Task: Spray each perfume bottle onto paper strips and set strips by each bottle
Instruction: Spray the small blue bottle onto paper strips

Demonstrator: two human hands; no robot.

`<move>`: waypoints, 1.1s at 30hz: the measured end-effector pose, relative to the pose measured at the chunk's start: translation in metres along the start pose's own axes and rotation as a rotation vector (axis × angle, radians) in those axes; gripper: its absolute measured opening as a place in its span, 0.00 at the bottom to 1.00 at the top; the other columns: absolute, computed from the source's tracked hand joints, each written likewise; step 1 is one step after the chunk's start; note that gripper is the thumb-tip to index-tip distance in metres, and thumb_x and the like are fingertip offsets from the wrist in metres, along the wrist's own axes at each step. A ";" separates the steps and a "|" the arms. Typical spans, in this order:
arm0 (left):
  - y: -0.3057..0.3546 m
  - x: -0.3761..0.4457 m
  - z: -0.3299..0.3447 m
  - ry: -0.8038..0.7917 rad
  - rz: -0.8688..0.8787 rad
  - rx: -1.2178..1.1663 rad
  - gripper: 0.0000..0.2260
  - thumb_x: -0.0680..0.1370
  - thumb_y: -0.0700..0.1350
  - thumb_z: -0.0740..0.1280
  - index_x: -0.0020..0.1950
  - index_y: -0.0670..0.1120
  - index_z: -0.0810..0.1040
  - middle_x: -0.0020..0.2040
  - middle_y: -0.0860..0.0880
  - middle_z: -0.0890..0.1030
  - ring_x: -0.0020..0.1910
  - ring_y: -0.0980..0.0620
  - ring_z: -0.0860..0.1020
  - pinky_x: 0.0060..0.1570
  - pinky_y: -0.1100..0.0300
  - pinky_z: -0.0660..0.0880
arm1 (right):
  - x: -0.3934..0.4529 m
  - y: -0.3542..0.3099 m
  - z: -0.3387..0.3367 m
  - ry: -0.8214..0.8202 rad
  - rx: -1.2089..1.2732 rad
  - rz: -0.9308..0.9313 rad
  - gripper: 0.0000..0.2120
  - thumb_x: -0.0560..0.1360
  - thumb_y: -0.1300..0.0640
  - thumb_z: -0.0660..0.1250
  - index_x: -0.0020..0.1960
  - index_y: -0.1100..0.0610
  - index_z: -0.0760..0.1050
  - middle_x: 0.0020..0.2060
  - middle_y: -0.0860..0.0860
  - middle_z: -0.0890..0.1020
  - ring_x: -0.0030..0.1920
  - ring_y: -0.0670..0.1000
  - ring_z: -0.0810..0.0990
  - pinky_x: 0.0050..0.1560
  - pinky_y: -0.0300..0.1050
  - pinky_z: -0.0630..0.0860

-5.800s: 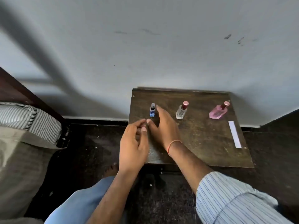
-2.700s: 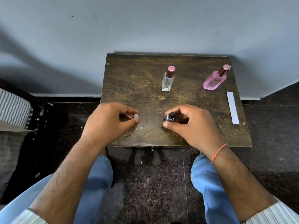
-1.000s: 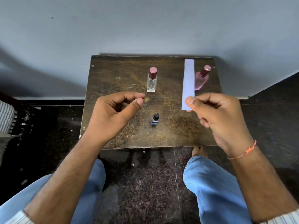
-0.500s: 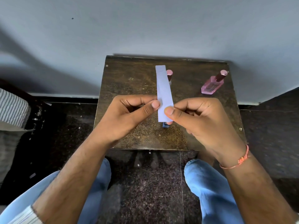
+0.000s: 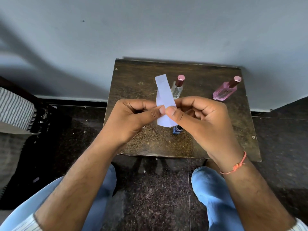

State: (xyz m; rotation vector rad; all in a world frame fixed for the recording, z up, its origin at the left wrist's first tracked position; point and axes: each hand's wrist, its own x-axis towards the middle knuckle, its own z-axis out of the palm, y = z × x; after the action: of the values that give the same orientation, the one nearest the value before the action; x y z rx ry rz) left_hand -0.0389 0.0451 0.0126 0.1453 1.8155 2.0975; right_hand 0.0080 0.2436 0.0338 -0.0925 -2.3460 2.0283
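Three bottles on the small dark wooden table [image 5: 136, 80]. Clear bottle [image 5: 177, 90] w/ dark-red cap stands upright at approx 12 o'clock from the hands; glass looks colourless, can't tell fill level. Pink bottle [image 5: 224, 92] w/ dark-red cap stands at 2 o'clock, near the table's far right corner, well apart from the clear one; pink-tinted body, dark lettering on the front, too small to read. Small blue bottle [image 5: 176, 130] at 6 o'clock just below the paper, dark top showing, partly hidden by the strip and right thumb; its blue is visible but no label can be made out.

Paper strip [image 5: 164, 97]: white, blank, no writing seen. Held up above the table centre, upper end leaning toward 11 o'clock. Left hand [image 5: 131, 119] pinches its left edge btwn thumb and forefinger, other fingers curled in. Right hand [image 5: 203, 120] pinches the lower right part the same way; both thumbs nearly touch on the strip's face. Orange thread on the right wrist.
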 end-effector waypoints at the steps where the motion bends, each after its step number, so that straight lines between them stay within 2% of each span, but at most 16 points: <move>1: 0.000 -0.001 0.001 0.004 0.007 -0.002 0.08 0.76 0.35 0.74 0.54 0.35 0.86 0.30 0.55 0.84 0.23 0.65 0.74 0.28 0.75 0.68 | 0.000 0.000 0.001 -0.005 -0.031 -0.014 0.06 0.74 0.52 0.82 0.50 0.49 0.89 0.40 0.53 0.89 0.36 0.47 0.81 0.36 0.42 0.79; 2: -0.001 -0.001 0.000 0.004 0.008 0.000 0.07 0.74 0.36 0.75 0.51 0.35 0.86 0.29 0.55 0.84 0.23 0.64 0.74 0.29 0.75 0.68 | 0.000 0.001 0.001 -0.014 -0.057 -0.023 0.06 0.74 0.53 0.82 0.51 0.50 0.90 0.38 0.54 0.89 0.34 0.49 0.79 0.35 0.47 0.79; 4: 0.000 -0.002 -0.002 0.010 0.001 0.016 0.08 0.71 0.40 0.77 0.44 0.35 0.85 0.28 0.54 0.82 0.23 0.63 0.72 0.28 0.73 0.67 | 0.001 0.002 0.002 -0.033 -0.064 -0.025 0.07 0.76 0.54 0.82 0.53 0.52 0.90 0.39 0.56 0.89 0.35 0.62 0.82 0.36 0.59 0.81; 6: 0.001 -0.001 -0.005 0.036 0.002 0.042 0.14 0.69 0.42 0.79 0.40 0.31 0.83 0.28 0.48 0.81 0.24 0.61 0.71 0.29 0.70 0.67 | 0.002 0.003 0.003 -0.033 -0.036 -0.023 0.07 0.76 0.55 0.81 0.53 0.54 0.90 0.40 0.55 0.90 0.39 0.66 0.84 0.39 0.65 0.82; 8: 0.002 -0.002 -0.008 0.046 0.021 0.080 0.20 0.68 0.45 0.81 0.40 0.28 0.82 0.33 0.36 0.82 0.29 0.53 0.76 0.35 0.63 0.71 | 0.002 0.002 0.005 -0.031 -0.010 -0.021 0.06 0.76 0.54 0.81 0.52 0.53 0.90 0.40 0.52 0.90 0.37 0.60 0.84 0.38 0.59 0.81; 10: 0.002 -0.002 -0.010 0.014 0.046 0.133 0.17 0.69 0.47 0.81 0.42 0.32 0.86 0.40 0.29 0.84 0.35 0.42 0.79 0.41 0.54 0.73 | 0.001 -0.001 0.005 -0.033 0.047 -0.011 0.05 0.76 0.52 0.79 0.50 0.51 0.90 0.35 0.46 0.88 0.33 0.46 0.79 0.35 0.43 0.76; 12: 0.001 -0.002 -0.015 -0.023 0.081 0.179 0.10 0.72 0.45 0.79 0.44 0.38 0.89 0.43 0.34 0.87 0.40 0.36 0.83 0.44 0.51 0.77 | 0.001 -0.003 0.006 -0.027 0.096 -0.001 0.04 0.75 0.54 0.76 0.49 0.53 0.88 0.28 0.40 0.83 0.28 0.40 0.76 0.33 0.31 0.71; 14: 0.003 -0.002 -0.019 -0.081 0.124 0.240 0.09 0.74 0.43 0.77 0.49 0.39 0.89 0.45 0.37 0.88 0.43 0.34 0.84 0.45 0.51 0.79 | 0.002 -0.004 0.006 -0.026 0.135 0.011 0.03 0.76 0.59 0.75 0.49 0.55 0.87 0.26 0.38 0.81 0.26 0.39 0.75 0.32 0.26 0.69; 17: 0.003 -0.002 -0.022 -0.154 0.165 0.320 0.09 0.75 0.42 0.77 0.50 0.36 0.89 0.45 0.38 0.88 0.44 0.33 0.83 0.45 0.49 0.82 | 0.001 -0.008 0.005 -0.059 0.186 0.059 0.06 0.77 0.67 0.75 0.50 0.58 0.86 0.28 0.40 0.83 0.26 0.39 0.77 0.31 0.26 0.70; 20: 0.002 -0.002 -0.022 -0.154 0.171 0.355 0.08 0.73 0.42 0.79 0.46 0.38 0.90 0.42 0.38 0.87 0.42 0.32 0.83 0.44 0.40 0.81 | -0.001 -0.014 0.006 -0.111 0.244 0.112 0.03 0.76 0.66 0.76 0.48 0.59 0.87 0.30 0.48 0.86 0.25 0.40 0.78 0.31 0.26 0.71; 23: -0.001 -0.001 -0.021 -0.131 0.201 0.398 0.07 0.72 0.44 0.80 0.45 0.40 0.89 0.41 0.43 0.88 0.39 0.39 0.84 0.40 0.46 0.81 | 0.000 -0.010 0.007 -0.088 0.100 0.103 0.03 0.73 0.53 0.80 0.46 0.52 0.90 0.33 0.55 0.86 0.33 0.44 0.76 0.37 0.38 0.72; 25: -0.002 -0.002 -0.021 -0.132 0.226 0.423 0.06 0.72 0.45 0.81 0.43 0.43 0.89 0.40 0.47 0.88 0.38 0.44 0.85 0.38 0.52 0.80 | 0.000 -0.007 0.007 -0.074 0.056 0.109 0.03 0.75 0.55 0.80 0.48 0.53 0.91 0.35 0.59 0.86 0.34 0.45 0.76 0.37 0.39 0.72; 27: -0.001 -0.002 -0.021 -0.138 0.239 0.451 0.07 0.72 0.46 0.82 0.42 0.43 0.90 0.40 0.48 0.88 0.37 0.44 0.84 0.36 0.51 0.79 | 0.000 -0.007 0.005 -0.061 0.105 0.133 0.03 0.77 0.63 0.78 0.50 0.59 0.89 0.32 0.54 0.87 0.27 0.41 0.77 0.32 0.30 0.71; 29: 0.000 -0.002 -0.023 -0.155 0.241 0.476 0.08 0.71 0.47 0.83 0.41 0.43 0.90 0.38 0.48 0.87 0.35 0.44 0.83 0.34 0.49 0.77 | 0.000 -0.009 0.004 -0.061 0.172 0.172 0.02 0.77 0.66 0.77 0.49 0.61 0.88 0.30 0.49 0.87 0.24 0.41 0.76 0.29 0.28 0.69; 31: 0.001 -0.002 -0.026 -0.166 0.235 0.511 0.08 0.70 0.48 0.83 0.40 0.45 0.90 0.37 0.49 0.86 0.33 0.42 0.81 0.33 0.46 0.76 | 0.000 -0.010 0.005 -0.065 0.238 0.219 0.01 0.74 0.60 0.79 0.45 0.56 0.89 0.28 0.45 0.83 0.26 0.41 0.73 0.27 0.31 0.65; 33: 0.000 -0.002 -0.030 -0.129 0.234 0.569 0.09 0.71 0.51 0.83 0.40 0.47 0.90 0.36 0.49 0.86 0.32 0.44 0.79 0.32 0.47 0.74 | 0.001 -0.010 0.005 -0.073 0.283 0.280 0.06 0.69 0.53 0.79 0.43 0.53 0.90 0.28 0.47 0.80 0.28 0.47 0.68 0.26 0.39 0.59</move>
State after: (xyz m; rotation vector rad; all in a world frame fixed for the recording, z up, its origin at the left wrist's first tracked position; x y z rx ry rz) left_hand -0.0463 0.0162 0.0082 0.6476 2.3524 1.5954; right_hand 0.0070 0.2376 0.0434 -0.3610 -2.1591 2.5116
